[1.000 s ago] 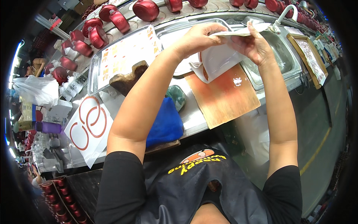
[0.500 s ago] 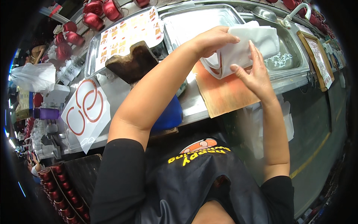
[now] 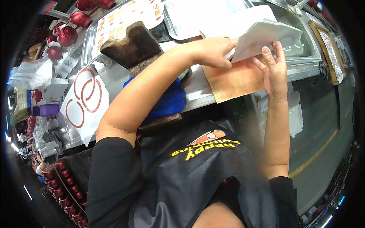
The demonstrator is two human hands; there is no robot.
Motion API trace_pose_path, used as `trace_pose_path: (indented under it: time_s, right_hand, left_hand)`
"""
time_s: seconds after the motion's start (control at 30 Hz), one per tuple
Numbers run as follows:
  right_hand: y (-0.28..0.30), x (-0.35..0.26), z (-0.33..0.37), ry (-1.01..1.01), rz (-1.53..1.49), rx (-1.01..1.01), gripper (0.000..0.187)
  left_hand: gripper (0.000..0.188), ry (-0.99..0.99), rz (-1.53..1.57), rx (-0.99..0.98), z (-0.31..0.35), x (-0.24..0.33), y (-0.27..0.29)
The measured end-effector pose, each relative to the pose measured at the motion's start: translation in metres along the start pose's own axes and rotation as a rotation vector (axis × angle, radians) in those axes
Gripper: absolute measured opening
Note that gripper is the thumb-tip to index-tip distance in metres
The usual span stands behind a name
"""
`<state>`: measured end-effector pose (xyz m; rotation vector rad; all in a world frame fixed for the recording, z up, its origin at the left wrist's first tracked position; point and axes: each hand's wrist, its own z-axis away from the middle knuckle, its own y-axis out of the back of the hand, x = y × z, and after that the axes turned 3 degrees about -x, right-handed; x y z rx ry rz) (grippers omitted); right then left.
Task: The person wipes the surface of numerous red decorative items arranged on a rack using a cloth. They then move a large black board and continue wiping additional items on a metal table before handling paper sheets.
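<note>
Thin white sheets (image 3: 262, 38), folded and tilted up in a small stack, are pinched at their left edge by my left hand (image 3: 215, 53). A faint dark tint shows through their lower right part. My right hand (image 3: 275, 68) is at their lower right edge, fingers stretched and apart, fingertips touching or very near it. Beneath lies a stack of brown paper (image 3: 232, 81) stained orange. More white sheet (image 3: 232, 21) lies flat behind the folded ones. On the left, a white sheet with red ring-shaped prints (image 3: 85, 108) lies on the metal table.
A dark, worn notched block (image 3: 131, 45) stands by my left forearm, with a blue cloth (image 3: 167, 98) below it. Behind is a tray with a patterned decal sheet (image 3: 129, 19). A metal sink (image 3: 304, 53) and wooden frame (image 3: 327, 49) stand right. Red glossy jars (image 3: 68, 36) sit left.
The white sheets have tipped up and shifted right, and the red arc on them no longer shows. My left hand moved down along their edge. The whole view has shifted slightly.
</note>
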<state>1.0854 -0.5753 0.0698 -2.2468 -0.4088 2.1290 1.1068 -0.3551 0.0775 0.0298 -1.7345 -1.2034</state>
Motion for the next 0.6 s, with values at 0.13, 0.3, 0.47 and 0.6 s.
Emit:
trace_pose_path:
  time_s: [0.13, 0.3, 0.47, 0.6]
  right_hand:
    - [0.004, 0.0, 0.008, 0.017, -0.164, 0.089, 0.072]
    - [0.034, -0.01, 0.025, -0.108, -0.372, 0.203, 0.054]
    - [0.068, -0.003, 0.039, -0.182, -0.452, 0.233, 0.054]
    - [0.086, 0.008, 0.047, -0.316, -0.51, 0.208, 0.059]
  left_hand:
    - [0.051, 0.015, -0.424, 0.05, 0.008, 0.001, -0.014]
    - [0.036, -0.081, -0.652, 0.082, 0.004, -0.009, -0.02]
    - [0.031, -0.109, -0.648, 0.094, 0.001, -0.007, -0.024]
    - [0.021, 0.002, -0.782, 0.005, -0.008, 0.004, -0.032]
